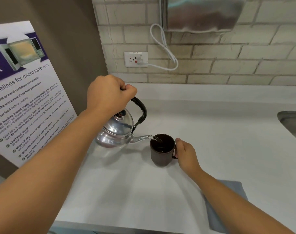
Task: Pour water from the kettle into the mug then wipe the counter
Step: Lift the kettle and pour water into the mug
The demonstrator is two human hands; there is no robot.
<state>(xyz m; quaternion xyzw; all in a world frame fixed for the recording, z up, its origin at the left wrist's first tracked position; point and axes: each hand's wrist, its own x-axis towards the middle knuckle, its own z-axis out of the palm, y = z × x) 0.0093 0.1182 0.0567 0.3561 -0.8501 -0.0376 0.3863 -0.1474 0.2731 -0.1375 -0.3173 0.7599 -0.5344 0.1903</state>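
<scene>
My left hand [108,94] is closed around the black handle of a shiny metal kettle [116,132], held tilted above the white counter [127,191]. The kettle's spout reaches over the rim of a dark brown mug [161,152], and a thin stream of water runs into it. The mug stands upright on the counter. My right hand [186,153] grips the mug's handle on its right side. A folded grey cloth [228,205] lies flat on the counter at the near right, partly under my right forearm.
A microwave guidelines poster [25,92] hangs on the brown panel at left. A white outlet [135,59] with a plugged-in cord sits on the tiled wall, below a metal dispenser [201,14]. A steel sink's rim [291,122] shows at the right edge.
</scene>
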